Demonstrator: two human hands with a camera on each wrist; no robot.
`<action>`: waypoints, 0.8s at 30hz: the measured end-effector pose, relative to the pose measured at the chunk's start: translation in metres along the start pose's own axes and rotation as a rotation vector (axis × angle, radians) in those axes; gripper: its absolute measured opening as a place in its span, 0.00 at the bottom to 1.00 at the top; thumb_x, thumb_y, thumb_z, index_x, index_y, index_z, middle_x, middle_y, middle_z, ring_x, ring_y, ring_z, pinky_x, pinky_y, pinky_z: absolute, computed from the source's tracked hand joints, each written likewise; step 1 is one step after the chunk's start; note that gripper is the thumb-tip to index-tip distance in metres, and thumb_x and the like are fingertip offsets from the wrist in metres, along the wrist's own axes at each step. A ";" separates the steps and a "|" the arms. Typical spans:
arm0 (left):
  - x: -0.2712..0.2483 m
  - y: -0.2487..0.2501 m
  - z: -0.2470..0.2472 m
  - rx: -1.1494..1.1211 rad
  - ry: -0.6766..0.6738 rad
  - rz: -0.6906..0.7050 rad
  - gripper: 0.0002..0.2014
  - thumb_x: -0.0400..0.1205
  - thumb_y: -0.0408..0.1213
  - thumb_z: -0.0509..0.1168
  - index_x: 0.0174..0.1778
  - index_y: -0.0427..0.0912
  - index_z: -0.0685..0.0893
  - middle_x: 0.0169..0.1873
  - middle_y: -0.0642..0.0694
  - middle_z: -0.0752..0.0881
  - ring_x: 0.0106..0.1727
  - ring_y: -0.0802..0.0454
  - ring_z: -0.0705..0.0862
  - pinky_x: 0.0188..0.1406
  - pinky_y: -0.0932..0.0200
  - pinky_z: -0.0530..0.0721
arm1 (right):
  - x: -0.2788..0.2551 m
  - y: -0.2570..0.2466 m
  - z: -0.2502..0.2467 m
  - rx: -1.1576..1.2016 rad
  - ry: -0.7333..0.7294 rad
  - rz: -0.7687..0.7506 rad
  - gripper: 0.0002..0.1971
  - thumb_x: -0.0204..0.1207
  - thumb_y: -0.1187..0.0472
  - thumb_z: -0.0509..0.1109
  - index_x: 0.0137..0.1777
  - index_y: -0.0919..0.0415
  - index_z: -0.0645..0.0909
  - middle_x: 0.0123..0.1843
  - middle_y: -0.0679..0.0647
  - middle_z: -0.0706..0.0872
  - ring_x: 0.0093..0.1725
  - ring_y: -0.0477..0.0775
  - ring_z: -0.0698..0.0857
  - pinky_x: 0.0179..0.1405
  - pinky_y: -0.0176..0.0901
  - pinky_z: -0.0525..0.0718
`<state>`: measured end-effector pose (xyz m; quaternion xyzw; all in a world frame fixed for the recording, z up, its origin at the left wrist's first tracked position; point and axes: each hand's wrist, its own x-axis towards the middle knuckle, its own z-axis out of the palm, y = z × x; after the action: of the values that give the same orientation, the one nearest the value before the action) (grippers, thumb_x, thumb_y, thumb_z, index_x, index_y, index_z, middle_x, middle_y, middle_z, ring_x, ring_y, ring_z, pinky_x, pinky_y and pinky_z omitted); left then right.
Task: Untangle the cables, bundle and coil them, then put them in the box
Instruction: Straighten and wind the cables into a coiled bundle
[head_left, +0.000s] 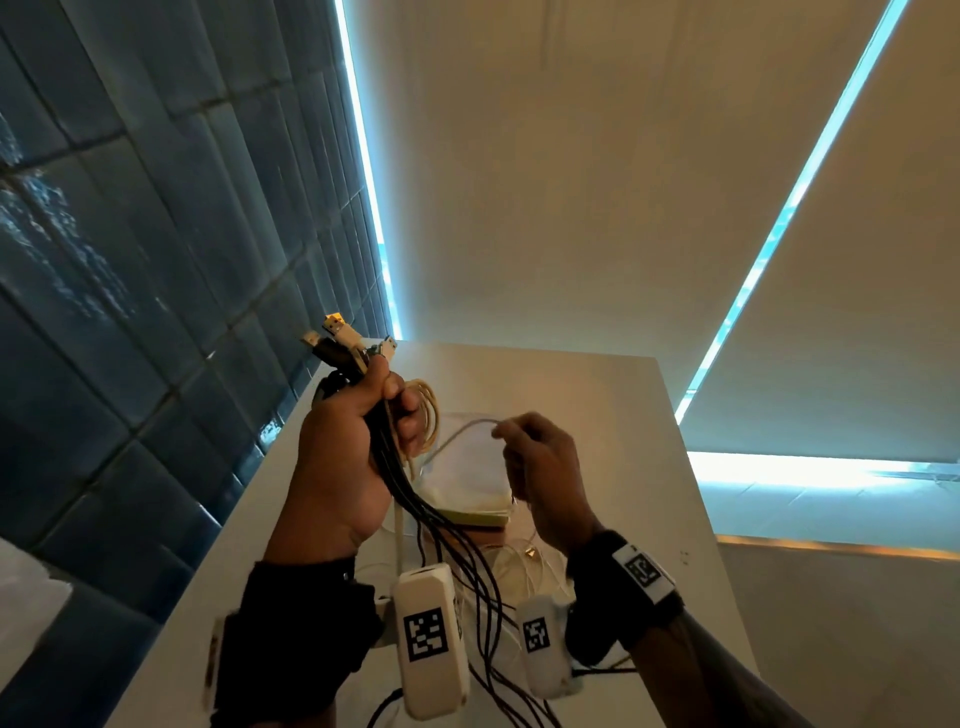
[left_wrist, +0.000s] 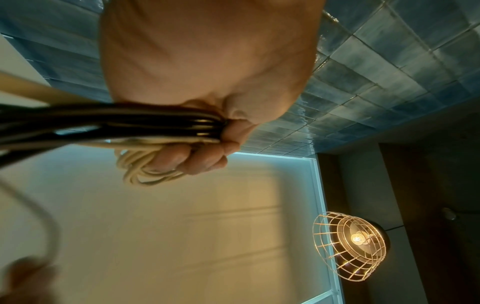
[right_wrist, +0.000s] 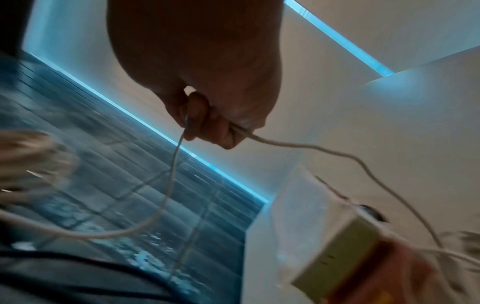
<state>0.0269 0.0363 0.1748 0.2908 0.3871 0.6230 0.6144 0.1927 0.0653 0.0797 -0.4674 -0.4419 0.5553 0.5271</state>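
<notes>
Spanning white table (head_left: 613, 415), blue-tiled wall (head_left: 130, 234), lit caged lamp (left_wrist: 350, 246).

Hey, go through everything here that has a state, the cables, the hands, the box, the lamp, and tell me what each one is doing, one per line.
Left hand: grips the cable bundle, raised.
Cable bundle: gathered at the plug ends, tails hanging loose.
Cream coil: looped, held by the left hand.
Right hand: pinches the thin white cable.
Thin white cable: slack, uncoiled.
Box: on the table, holds no cables.
Lamp: lit.
</notes>
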 end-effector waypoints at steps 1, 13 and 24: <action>0.001 -0.003 0.001 -0.011 0.016 -0.008 0.17 0.86 0.44 0.56 0.31 0.43 0.72 0.30 0.46 0.78 0.27 0.54 0.77 0.27 0.63 0.77 | -0.004 -0.014 0.007 0.055 -0.045 -0.045 0.08 0.82 0.64 0.64 0.46 0.69 0.79 0.23 0.46 0.69 0.21 0.46 0.61 0.19 0.37 0.59; 0.004 -0.011 0.005 -0.097 -0.043 -0.071 0.18 0.86 0.46 0.55 0.32 0.43 0.74 0.32 0.45 0.86 0.40 0.47 0.88 0.56 0.47 0.80 | -0.024 -0.057 0.030 0.132 -0.288 -0.314 0.06 0.81 0.66 0.64 0.43 0.65 0.79 0.24 0.45 0.69 0.22 0.45 0.62 0.19 0.33 0.61; 0.011 -0.006 0.012 -0.319 -0.100 0.012 0.17 0.87 0.45 0.53 0.33 0.44 0.71 0.31 0.48 0.73 0.30 0.54 0.74 0.38 0.58 0.76 | -0.015 -0.017 0.013 -0.076 -0.353 -0.257 0.12 0.79 0.57 0.66 0.36 0.59 0.83 0.21 0.41 0.73 0.22 0.39 0.67 0.23 0.29 0.65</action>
<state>0.0398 0.0483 0.1749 0.2225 0.2503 0.6650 0.6675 0.1829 0.0516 0.0994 -0.3222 -0.6039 0.5397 0.4901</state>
